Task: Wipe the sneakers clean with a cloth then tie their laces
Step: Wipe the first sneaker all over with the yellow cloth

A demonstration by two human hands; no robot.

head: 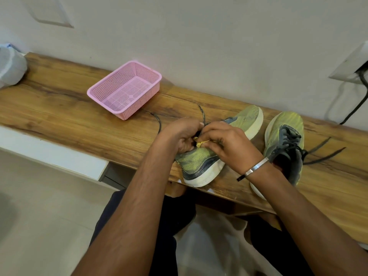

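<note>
Two sneakers sit on the wooden table (59, 116), which runs from the near right to the far left along a pale wall. Largest after the table are the person's forearms, reaching in from the near edge. The left sneaker (201, 162) lies tipped on its side with its heel overhanging the near edge; the right sneaker (284, 144) stands upright just beside it, its dark laces (322, 150) loose and trailing to the right. A pink basket (125, 88) sits empty, well apart to the far left.

Both hands meet over the left sneaker's throat. The left hand (183, 136) is curled closed around the tongue area, and the right hand (227, 144) pinches a small yellow scrap (200, 143) against it. Whether this scrap is the cloth or a tag I cannot tell. That sneaker's own laces (159, 122) loop out untied toward the basket.

Risks, as I judge them: with the heel past the table edge, a firm pull could drag the sneaker off onto the person's lap or the floor. The trailing lace ends could snag under a wrist and pull out of the eyelets. If the wiping is not finished, tying now would trap dirt under the laces. The right sneaker's loose laces could be swept by the right forearm.
</note>
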